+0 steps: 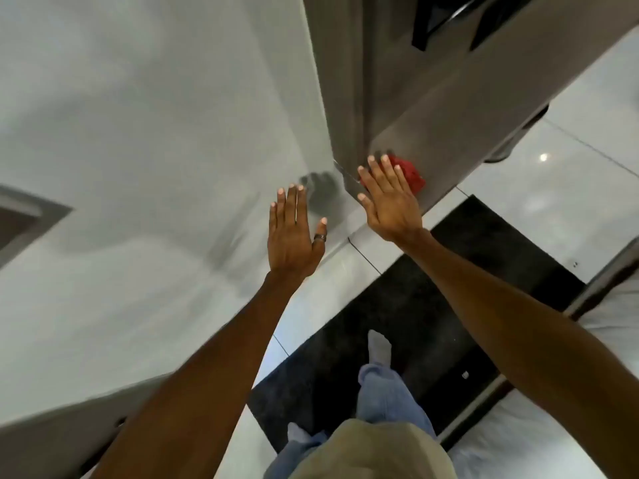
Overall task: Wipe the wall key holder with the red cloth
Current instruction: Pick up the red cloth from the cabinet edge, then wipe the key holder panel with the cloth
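Note:
The red cloth (411, 176) is crumpled and pokes out from under my right hand (389, 202). That hand lies flat, fingers stretched, pressing the cloth against the lower corner of a tall grey metal cabinet (432, 98). My left hand (294, 233) is raised with fingers straight and holds nothing. It hovers just off the white wall (155, 115), where its shadow falls. It wears a ring on the thumb. No wall key holder shows in this view.
A black floor mat (449, 288) lies on the glossy white tiles under my legs and socked foot (380, 350). A dark handle or bracket (446, 19) sits high on the cabinet. A grey frame (24, 216) juts from the wall at the left.

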{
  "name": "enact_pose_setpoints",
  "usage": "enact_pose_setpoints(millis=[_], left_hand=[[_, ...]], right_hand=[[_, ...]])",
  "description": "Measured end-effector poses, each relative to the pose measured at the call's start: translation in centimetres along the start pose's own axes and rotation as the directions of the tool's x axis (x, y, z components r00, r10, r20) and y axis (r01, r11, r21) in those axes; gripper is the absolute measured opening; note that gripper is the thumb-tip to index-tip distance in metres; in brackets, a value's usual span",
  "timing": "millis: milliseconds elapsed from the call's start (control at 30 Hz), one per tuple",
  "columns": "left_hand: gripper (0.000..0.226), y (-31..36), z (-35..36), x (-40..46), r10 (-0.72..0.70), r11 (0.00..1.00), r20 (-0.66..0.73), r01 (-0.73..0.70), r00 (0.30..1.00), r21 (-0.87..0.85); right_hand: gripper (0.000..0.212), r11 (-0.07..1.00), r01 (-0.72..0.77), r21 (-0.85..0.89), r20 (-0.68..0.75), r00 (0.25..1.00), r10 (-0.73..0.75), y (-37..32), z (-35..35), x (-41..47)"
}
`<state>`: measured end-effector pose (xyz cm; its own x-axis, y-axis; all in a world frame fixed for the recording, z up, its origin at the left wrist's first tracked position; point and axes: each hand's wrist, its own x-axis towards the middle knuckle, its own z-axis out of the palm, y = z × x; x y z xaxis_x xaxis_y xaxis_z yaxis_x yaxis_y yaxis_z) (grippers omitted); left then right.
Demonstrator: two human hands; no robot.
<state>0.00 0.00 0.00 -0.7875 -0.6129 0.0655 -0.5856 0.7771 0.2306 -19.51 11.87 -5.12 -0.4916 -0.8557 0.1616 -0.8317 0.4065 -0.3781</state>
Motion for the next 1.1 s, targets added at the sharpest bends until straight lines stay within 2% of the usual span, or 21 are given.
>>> enact_pose_setpoints(millis=[167, 333, 500, 600, 667, 700, 733, 767, 800, 833, 867, 933, 1000, 1067, 1100], left_hand=[[0.070, 2.1, 4.1, 3.7, 0.057, 0.998, -0.018, -0.057, 0.998, 0.001], [0.069, 0.9, 7.0, 3.9, 0.115, 0.993, -0.023, -0.114, 0.993, 0.023], [0.069, -1.4, 5.7, -1.1, 0.123, 0.992, 0.053, -0.123, 0.991, -0.004], [0.069, -3.7, 3.4, -4.8, 0.090, 0.996, 0.049, -0.090, 0.995, -0.005], [0.070, -5.3, 1.6, -6.8, 0.067, 0.998, 0.025, -0.066, 0.997, -0.018], [0.071, -6.4, 0.4, -8.1, 0.053, 0.998, -0.009, -0.053, 0.999, -0.014], [0.072, -7.8, -1.1, -9.6, 0.039, 0.999, -0.040, -0.039, 0.998, -0.005], [0.071, -8.9, -2.4, -10.5, 0.046, 0.999, -0.075, -0.047, 0.996, -0.004], [0.071, -10.0, -3.7, -11.2, 0.056, 0.998, -0.108, -0.055, 0.993, 0.006], [0.070, -11.6, -5.7, -12.3, 0.074, 0.997, -0.163, -0.072, 0.984, 0.019], [0.069, -12.6, -7.2, -12.9, 0.086, 0.996, -0.201, -0.080, 0.976, 0.037], [0.069, -15.1, -11.3, -14.4, 0.095, 0.995, -0.313, -0.080, 0.945, 0.060], [0.069, -17.7, -15.6, -15.9, 0.110, 0.993, -0.439, -0.084, 0.892, 0.078], [0.070, -20.3, -19.8, -17.9, 0.121, 0.991, -0.565, -0.069, 0.816, 0.112], [0.070, -21.5, -21.8, -18.8, 0.123, 0.990, -0.622, -0.054, 0.773, 0.129]], right_hand=[[0.067, 0.995, -0.064, -0.074, 0.196, 0.978, 0.078, 5.8, 2.5, 2.2], [0.084, 0.993, -0.099, -0.071, 0.151, 0.983, 0.109, 7.2, 4.1, 3.4], [0.095, 0.965, -0.257, -0.054, 0.182, 0.948, 0.262, 4.2, 3.8, 1.6], [0.082, 0.936, -0.351, 0.001, 0.161, 0.924, 0.346, 0.4, 3.7, -0.9], [0.064, 0.853, -0.484, 0.193, 0.173, 0.873, 0.456, -2.6, 3.2, -2.2], [0.054, 0.755, -0.550, 0.356, 0.197, 0.834, 0.515, -5.3, 2.8, -2.9], [0.047, 0.599, -0.605, 0.525, 0.247, 0.782, 0.573, -8.6, 2.4, -3.7], [0.046, 0.388, -0.629, 0.674, 0.319, 0.722, 0.614, -11.7, 2.0, -4.2], [0.048, 0.178, -0.612, 0.771, 0.397, 0.680, 0.617, -14.8, 1.8, -4.6], [0.049, 0.025, -0.563, 0.826, 0.445, 0.678, 0.585, -18.7, 1.9, -4.9], [0.049, -0.070, -0.515, 0.854, 0.464, 0.695, 0.549, -21.9, 1.8, -5.0], [0.052, -0.127, -0.403, 0.906, 0.412, 0.774, 0.480, -28.8, 1.1, -4.4], [0.056, -0.029, -0.252, 0.967, 0.239, 0.868, 0.436, -35.7, -0.5, -3.7], [0.058, 0.162, -0.021, 0.987, -0.043, 0.923, 0.383, -42.3, -2.4, -3.5], [0.059, 0.254, 0.115, 0.960, -0.199, 0.921, 0.334, -45.2, -3.1, -3.4]])
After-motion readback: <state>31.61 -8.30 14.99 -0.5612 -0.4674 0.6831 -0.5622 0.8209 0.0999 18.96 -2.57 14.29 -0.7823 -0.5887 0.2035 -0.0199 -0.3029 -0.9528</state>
